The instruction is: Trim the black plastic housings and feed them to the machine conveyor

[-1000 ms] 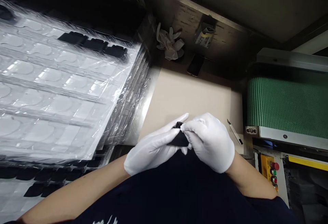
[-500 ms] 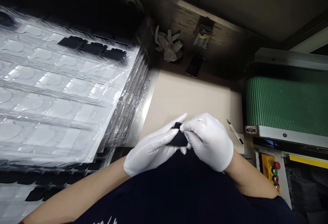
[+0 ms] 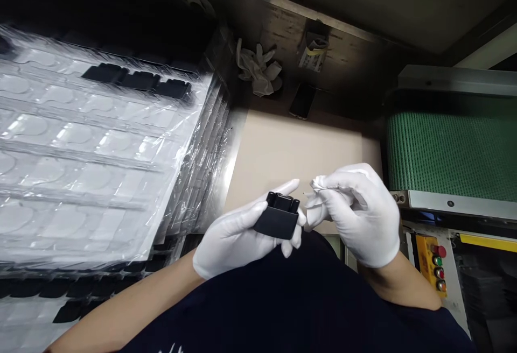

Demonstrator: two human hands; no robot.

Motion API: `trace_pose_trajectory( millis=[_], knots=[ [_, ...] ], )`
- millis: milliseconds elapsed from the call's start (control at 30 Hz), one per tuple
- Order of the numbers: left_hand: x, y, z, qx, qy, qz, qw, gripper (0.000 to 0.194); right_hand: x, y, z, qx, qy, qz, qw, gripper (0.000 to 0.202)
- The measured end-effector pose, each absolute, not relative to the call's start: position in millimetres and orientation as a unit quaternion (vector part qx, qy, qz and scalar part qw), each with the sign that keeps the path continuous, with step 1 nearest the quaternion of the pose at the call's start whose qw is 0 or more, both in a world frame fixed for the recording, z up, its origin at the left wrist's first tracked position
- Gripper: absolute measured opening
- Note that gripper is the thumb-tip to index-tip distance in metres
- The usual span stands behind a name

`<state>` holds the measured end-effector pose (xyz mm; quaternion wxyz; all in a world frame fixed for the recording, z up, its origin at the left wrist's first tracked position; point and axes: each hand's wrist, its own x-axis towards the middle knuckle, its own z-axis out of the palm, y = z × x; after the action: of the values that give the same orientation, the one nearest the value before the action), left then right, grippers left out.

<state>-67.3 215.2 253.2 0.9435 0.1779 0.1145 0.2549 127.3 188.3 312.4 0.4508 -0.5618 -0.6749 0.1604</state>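
In the head view, my left hand (image 3: 238,234), in a white glove, holds a small black plastic part (image 3: 277,223). The part is flat and has rounded, hinge-like barrels along its upper edge. My fingers lie beneath it and the thumb rests at its left side. Just to the right, my right hand (image 3: 359,213), gloved in white too, pinches a crumpled white cloth (image 3: 317,199) between thumb and fingers. A small gap separates the cloth from the black part. Both hands are over the near edge of a beige board (image 3: 291,148).
Stacked clear plastic trays (image 3: 92,143) stand on the left, with several black parts (image 3: 139,80) in the top one. Spare white gloves (image 3: 258,70) and a phone (image 3: 302,101) lie behind the board. On the right are a green conveyor belt (image 3: 448,151) and a yellow button box (image 3: 432,264).
My right hand has moved right, away from the black part, and the cloth in it now shows. The part's barrels are uncovered. The slim knife-like tool on the board is now hidden.
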Motion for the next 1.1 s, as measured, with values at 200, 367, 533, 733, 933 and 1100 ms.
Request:
trace_pose_trajectory(
  millis=[200, 367, 533, 733, 933, 1100],
  knots=[
    [-66.6, 215.7, 254.4, 0.178, 0.101, 0.247, 0.947, 0.048, 126.9, 189.7, 310.8, -0.573, -0.671, 0.160, 0.442, 0.027],
    [-67.7, 215.2, 252.7, 0.176, 0.109, 0.245, 0.947, 0.045, 121.3, 194.7, 315.4, -0.523, -0.687, 0.245, 0.441, 0.038],
    [-67.1, 216.9, 253.4, 0.197, 0.108, 0.238, 0.945, 0.049, 118.9, 196.6, 319.0, -0.498, -0.695, 0.272, 0.443, 0.040],
    [-67.0, 217.1, 253.6, 0.206, 0.127, 0.249, 0.938, 0.048, 124.2, 198.2, 320.4, -0.480, -0.724, 0.265, 0.419, 0.030],
    [-64.5, 214.1, 253.4, 0.177, 0.150, 0.263, 0.937, 0.043, 125.4, 206.1, 317.8, -0.466, -0.763, 0.370, 0.253, 0.034],
    [-64.0, 217.0, 254.8, 0.193, 0.168, 0.262, 0.931, 0.044, 126.2, 209.4, 307.4, -0.573, -0.767, 0.204, 0.204, 0.025]
  ],
)
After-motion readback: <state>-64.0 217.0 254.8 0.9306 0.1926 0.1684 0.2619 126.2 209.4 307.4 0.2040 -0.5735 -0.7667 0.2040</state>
